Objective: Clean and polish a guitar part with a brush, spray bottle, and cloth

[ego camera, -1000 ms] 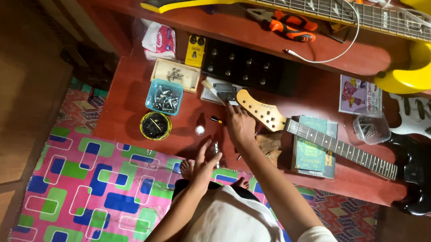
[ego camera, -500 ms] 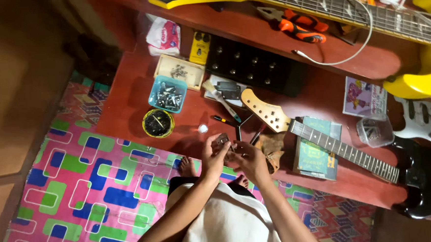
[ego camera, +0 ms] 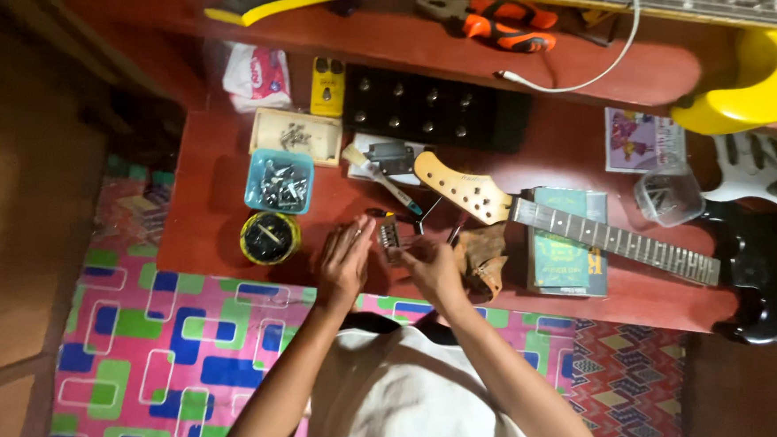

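My left hand (ego camera: 344, 258) and my right hand (ego camera: 433, 271) meet above the near edge of the red table (ego camera: 219, 192). Between their fingertips is a small grey metal part (ego camera: 395, 238); both hands grip it, the left with its fingers stretched along one side. Just beyond the hands lie a screwdriver (ego camera: 386, 214) and a pale wooden guitar headstock (ego camera: 459, 186). Its neck (ego camera: 616, 244) runs right to a black guitar body (ego camera: 764, 279). A brown cloth (ego camera: 485, 259) lies beside my right hand.
Left of the hands are a round black-and-yellow tin (ego camera: 269, 237), a blue tray of screws (ego camera: 278, 182) and a cream box of parts (ego camera: 296, 136). Further back lie a black knobbed panel (ego camera: 436, 110), a yellow pedal (ego camera: 327, 84), orange pliers (ego camera: 504, 17) and a yellow guitar (ego camera: 745, 84). A patterned mat (ego camera: 147, 346) covers the floor.
My right hand has drawn back from the headstock to meet my left hand. Both now close around the small metal part near the table's front edge.
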